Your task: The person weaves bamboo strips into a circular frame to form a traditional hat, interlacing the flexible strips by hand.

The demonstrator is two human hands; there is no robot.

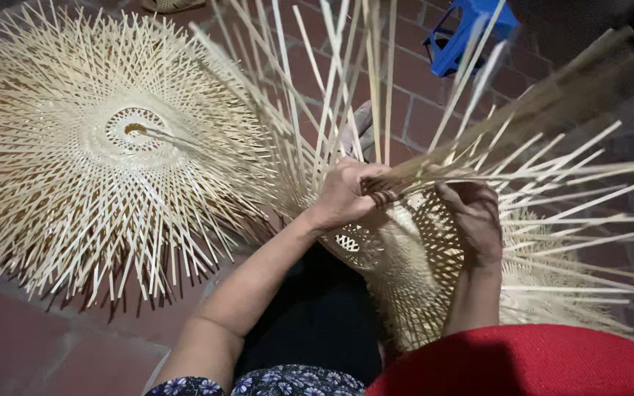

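Note:
A half-woven bamboo basket (412, 271) with long loose strips sticking out rests on my lap. My left hand (346, 192) pinches a bamboo strip (434, 165) at the basket's upper rim, fingers closed on it. My right hand (475, 220) grips the woven wall of the same basket just to the right, fingers curled over the weave. Loose strips fan out upward and to the right around both hands.
A stack of flat round woven bamboo pieces (104, 147) with spiky strip ends lies on the brick floor at the left. A blue plastic stool (471, 33) stands at the top right. Red cloth (522, 363) covers my right knee.

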